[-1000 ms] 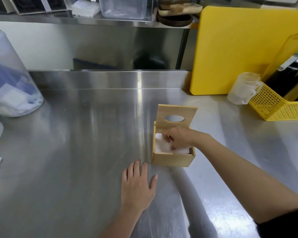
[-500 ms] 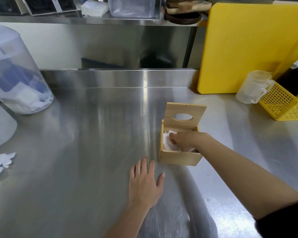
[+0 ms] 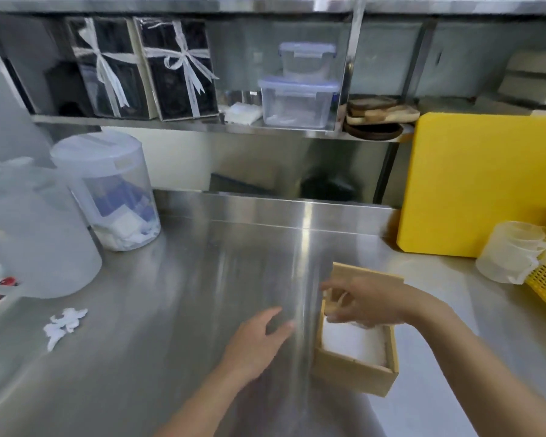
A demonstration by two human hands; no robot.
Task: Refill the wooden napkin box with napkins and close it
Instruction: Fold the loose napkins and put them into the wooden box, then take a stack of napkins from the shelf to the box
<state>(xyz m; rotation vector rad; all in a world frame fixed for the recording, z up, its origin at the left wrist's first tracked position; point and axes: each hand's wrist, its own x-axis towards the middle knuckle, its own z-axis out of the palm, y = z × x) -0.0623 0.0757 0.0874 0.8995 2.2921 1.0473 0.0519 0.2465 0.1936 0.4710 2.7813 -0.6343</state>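
Hovering my right hand [image 3: 364, 302] over the open box [image 3: 353, 370] on the counter [image 3: 171, 310], fingers loosely spread, holding nothing. Napkins [image 3: 353, 340] already fill it; the lid [image 3: 368, 274] stands up, not yet closed. My left hand [image 3: 256, 342] hangs open beside it.

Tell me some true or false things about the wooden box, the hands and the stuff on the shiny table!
1. The wooden box has white napkins inside. True.
2. The box is closed. False: its lid stands open at the back.
3. The right hand is over the box. True.
4. The left hand holds a napkin. False: it is empty, beside the box over the steel table.
5. The yellow cutting board lies flat on the table. False: it stands upright against the back.
6. A crumpled white scrap lies on the table to the left. True.
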